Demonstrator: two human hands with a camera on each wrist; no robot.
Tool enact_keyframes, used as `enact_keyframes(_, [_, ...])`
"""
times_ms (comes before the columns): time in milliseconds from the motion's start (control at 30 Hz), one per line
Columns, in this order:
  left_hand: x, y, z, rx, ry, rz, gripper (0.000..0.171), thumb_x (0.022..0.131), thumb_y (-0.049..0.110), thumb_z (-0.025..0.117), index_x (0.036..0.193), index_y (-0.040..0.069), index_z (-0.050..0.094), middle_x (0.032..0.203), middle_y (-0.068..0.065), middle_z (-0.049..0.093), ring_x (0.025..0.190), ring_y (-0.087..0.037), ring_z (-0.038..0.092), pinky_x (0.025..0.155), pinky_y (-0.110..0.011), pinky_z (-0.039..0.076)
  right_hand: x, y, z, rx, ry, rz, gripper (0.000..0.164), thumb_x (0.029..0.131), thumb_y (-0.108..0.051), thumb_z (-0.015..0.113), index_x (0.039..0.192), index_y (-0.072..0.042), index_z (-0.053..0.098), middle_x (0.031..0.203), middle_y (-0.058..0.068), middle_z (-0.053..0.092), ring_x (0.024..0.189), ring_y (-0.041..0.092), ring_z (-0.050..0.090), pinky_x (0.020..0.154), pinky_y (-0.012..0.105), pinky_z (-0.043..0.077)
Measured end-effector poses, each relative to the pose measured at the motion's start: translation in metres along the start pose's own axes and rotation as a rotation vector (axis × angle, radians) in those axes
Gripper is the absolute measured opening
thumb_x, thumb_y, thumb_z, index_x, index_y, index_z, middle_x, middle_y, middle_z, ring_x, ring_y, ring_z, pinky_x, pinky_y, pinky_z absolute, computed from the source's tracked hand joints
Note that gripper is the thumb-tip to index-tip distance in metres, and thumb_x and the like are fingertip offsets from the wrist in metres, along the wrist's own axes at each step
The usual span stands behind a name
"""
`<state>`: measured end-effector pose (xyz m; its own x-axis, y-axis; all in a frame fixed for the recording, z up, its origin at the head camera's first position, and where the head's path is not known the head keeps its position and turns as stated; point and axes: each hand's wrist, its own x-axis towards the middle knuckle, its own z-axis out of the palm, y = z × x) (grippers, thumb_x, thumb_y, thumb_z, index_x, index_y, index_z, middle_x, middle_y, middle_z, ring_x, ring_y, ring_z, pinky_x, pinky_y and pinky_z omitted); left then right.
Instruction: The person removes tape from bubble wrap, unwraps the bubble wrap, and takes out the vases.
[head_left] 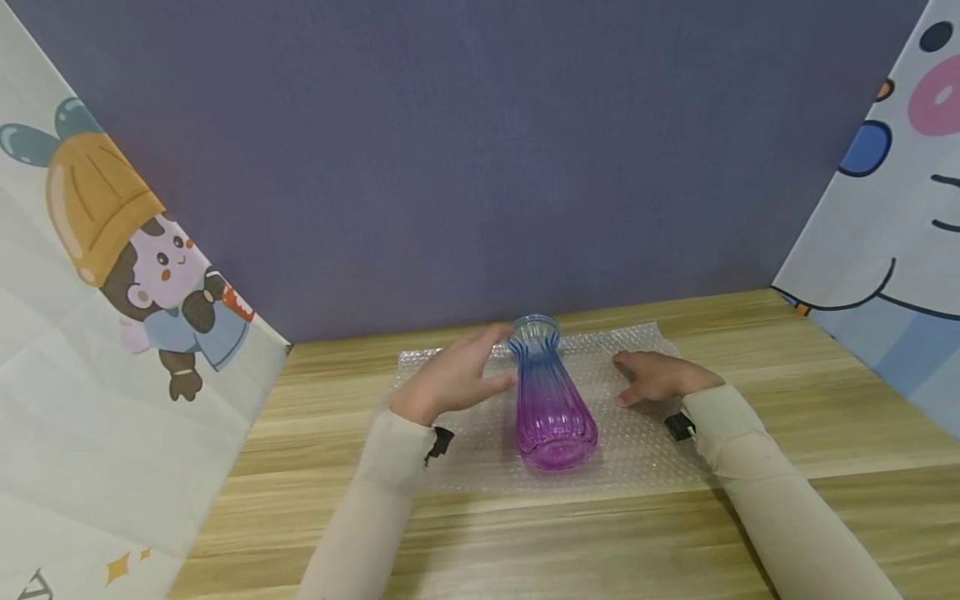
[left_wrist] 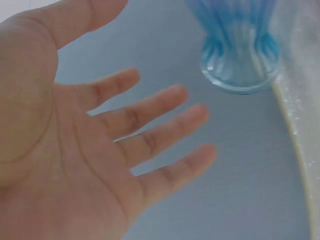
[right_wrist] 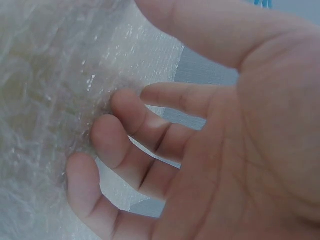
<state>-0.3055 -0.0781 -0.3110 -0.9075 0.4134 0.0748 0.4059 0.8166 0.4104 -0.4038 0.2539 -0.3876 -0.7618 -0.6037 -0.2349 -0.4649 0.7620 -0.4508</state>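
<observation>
A ribbed glass vase (head_left: 551, 408), blue at the rim and neck and purple at the base, is over a sheet of bubble wrap (head_left: 465, 454). Its rim appears uppermost in the head view, its base below. The left hand (head_left: 457, 379) is beside the neck, on the left. Spread, nearly straight fingers and a bare palm (left_wrist: 85, 165) show in the left wrist view, apart from the vase neck (left_wrist: 240, 60). To the right of the vase, the right hand (head_left: 660, 377) is over the wrap, its bent fingers (right_wrist: 112, 142) holding nothing and their tips right at the plastic.
The bubble wrap lies on a wood-grain table (head_left: 555, 542). Behind the table rises a grey-blue wall panel (head_left: 480, 167). Cartoon-printed white panels flank it, one at the left (head_left: 67, 400) and one at the right (head_left: 862, 242).
</observation>
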Motion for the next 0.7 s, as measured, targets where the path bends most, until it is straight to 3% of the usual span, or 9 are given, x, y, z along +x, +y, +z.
enact_keyframes(167, [0.007,-0.008,0.012,0.015,0.014,-0.017,0.084,0.095,0.039,0.071,0.163,0.02,0.024,0.168,-0.006,0.032,0.154,-0.029,0.034,0.125,-0.049,0.031,0.0,0.001,0.0,0.003,0.001,0.005,0.085,0.091,-0.028,0.077,0.15,0.015,0.034,0.151,0.041,0.039,0.14,0.059,0.038,0.115,0.068,0.036])
enact_keyframes(333, [0.01,-0.012,0.019,0.012,-0.055,-0.093,0.096,0.093,0.045,0.073,0.165,0.023,0.014,0.171,-0.013,0.022,0.156,-0.034,0.027,0.125,-0.054,0.029,0.0,0.001,0.0,-0.001,-0.005,0.007,0.086,0.091,-0.03,0.078,0.15,0.015,0.033,0.152,0.04,0.039,0.14,0.058,0.039,0.115,0.068,0.036])
enact_keyframes(500, [0.011,-0.015,0.025,0.021,-0.118,-0.133,0.102,0.09,0.048,0.075,0.166,0.021,0.012,0.172,-0.011,0.02,0.156,-0.034,0.027,0.127,-0.053,0.027,0.0,0.002,0.0,0.007,-0.009,0.005,0.087,0.091,-0.029,0.077,0.151,0.014,0.033,0.152,0.04,0.04,0.138,0.057,0.041,0.113,0.067,0.038])
enact_keyframes(700, [0.013,-0.02,0.031,0.012,-0.146,-0.161,0.109,0.086,0.051,0.078,0.166,0.024,0.009,0.171,-0.015,0.021,0.155,-0.038,0.027,0.126,-0.057,0.027,0.0,0.002,0.0,0.002,-0.008,0.0,0.085,0.091,-0.029,0.077,0.15,0.014,0.034,0.15,0.039,0.042,0.136,0.056,0.045,0.112,0.066,0.04])
